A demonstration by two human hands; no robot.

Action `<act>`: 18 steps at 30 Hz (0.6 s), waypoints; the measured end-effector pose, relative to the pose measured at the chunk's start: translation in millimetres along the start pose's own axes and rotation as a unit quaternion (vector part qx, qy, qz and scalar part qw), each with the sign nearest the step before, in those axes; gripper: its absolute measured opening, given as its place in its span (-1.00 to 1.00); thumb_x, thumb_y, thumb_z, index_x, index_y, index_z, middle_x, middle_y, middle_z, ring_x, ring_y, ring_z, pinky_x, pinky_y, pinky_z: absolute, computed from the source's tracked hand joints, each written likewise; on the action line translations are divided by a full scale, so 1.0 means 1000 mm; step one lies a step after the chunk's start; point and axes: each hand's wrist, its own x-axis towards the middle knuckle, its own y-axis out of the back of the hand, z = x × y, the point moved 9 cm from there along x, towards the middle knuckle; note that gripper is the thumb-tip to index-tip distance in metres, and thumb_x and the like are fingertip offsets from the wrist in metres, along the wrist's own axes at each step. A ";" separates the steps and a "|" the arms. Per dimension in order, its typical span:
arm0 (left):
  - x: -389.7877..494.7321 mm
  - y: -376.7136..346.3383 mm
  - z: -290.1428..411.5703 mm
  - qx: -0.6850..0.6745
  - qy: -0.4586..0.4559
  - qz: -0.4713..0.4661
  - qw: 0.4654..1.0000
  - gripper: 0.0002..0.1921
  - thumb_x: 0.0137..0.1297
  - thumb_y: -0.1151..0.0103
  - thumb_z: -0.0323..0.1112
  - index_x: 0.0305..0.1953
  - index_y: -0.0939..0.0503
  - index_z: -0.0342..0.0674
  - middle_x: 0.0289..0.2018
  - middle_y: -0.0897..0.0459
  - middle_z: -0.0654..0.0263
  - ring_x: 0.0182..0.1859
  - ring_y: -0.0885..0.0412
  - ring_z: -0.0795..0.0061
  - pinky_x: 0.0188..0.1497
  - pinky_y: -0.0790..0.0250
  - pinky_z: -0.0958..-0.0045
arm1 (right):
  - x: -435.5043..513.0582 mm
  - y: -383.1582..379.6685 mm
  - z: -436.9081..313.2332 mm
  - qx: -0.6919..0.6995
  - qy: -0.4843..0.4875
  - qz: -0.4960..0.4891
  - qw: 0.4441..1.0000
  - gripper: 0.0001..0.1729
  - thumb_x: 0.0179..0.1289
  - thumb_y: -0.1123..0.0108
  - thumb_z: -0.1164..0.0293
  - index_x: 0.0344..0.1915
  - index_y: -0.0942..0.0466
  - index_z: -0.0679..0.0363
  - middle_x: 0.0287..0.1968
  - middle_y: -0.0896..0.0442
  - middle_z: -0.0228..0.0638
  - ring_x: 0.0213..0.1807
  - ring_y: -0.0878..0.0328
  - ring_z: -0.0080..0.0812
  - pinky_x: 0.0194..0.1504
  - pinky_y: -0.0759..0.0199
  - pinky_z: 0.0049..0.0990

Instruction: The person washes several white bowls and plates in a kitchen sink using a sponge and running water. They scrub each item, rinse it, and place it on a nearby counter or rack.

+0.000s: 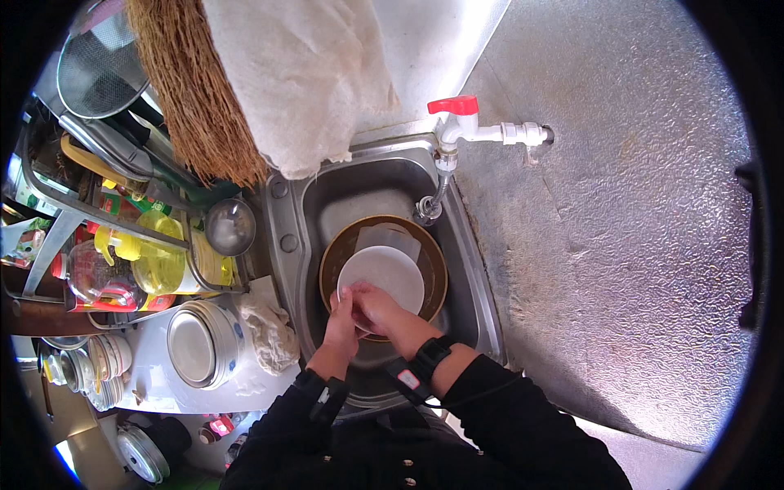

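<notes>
A white bowl or dish (389,269) is held at its near left rim by my left hand (344,324), with the thumb on the edge. My right hand (372,307) touches the same dish on its near side; its fingers are curled and partly hidden, so its hold is unclear. Beneath the dish lies a round brown-rimmed basin (438,257) inside the stainless steel sink (380,184). A pale, translucent flat piece (398,237) shows in the basin behind the dish.
A white tap with a red lever (454,105) and a hanging spout (427,209) stands over the sink's back right. Left are stacked plates (191,347), a crumpled cloth (269,337), a metal ladle (230,226) and a bottle rack (116,220). A bristle broom (196,98) and white cloth (306,73) hang behind.
</notes>
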 end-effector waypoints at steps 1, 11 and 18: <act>0.000 0.003 0.003 0.026 -0.004 0.007 1.000 -0.45 0.29 0.20 0.19 0.21 -0.10 0.11 0.08 -0.32 0.25 0.08 -0.36 0.25 -0.12 -0.39 0.11 | -0.006 0.002 -0.007 -0.244 0.025 0.022 0.969 -0.71 0.12 -0.04 0.39 -0.14 -0.43 0.26 -0.21 -0.55 -0.02 -0.18 -0.52 -0.14 -0.13 -0.39 -0.36; -0.008 -0.016 -0.008 0.069 0.013 -0.028 0.997 -0.43 0.28 0.21 0.22 0.21 -0.09 0.11 0.11 -0.29 0.28 0.07 -0.35 0.29 -0.15 -0.37 0.09 | -0.034 0.007 -0.065 -0.461 0.247 0.146 0.840 -0.75 0.18 0.07 0.42 -0.15 -0.41 0.28 -0.24 -0.53 0.00 -0.15 -0.48 0.01 -0.11 -0.34 -0.24; 0.001 0.009 0.017 0.099 -0.008 -0.004 0.995 -0.49 0.28 0.20 0.21 0.17 -0.16 0.15 0.03 -0.40 0.34 0.01 -0.44 0.36 -0.13 -0.37 0.18 | -0.061 0.012 -0.029 -0.886 0.108 -0.015 0.450 -0.69 0.17 -0.01 0.25 -0.17 -0.51 0.19 -0.04 -0.51 -0.10 0.01 -0.43 -0.22 0.07 -0.23 -0.21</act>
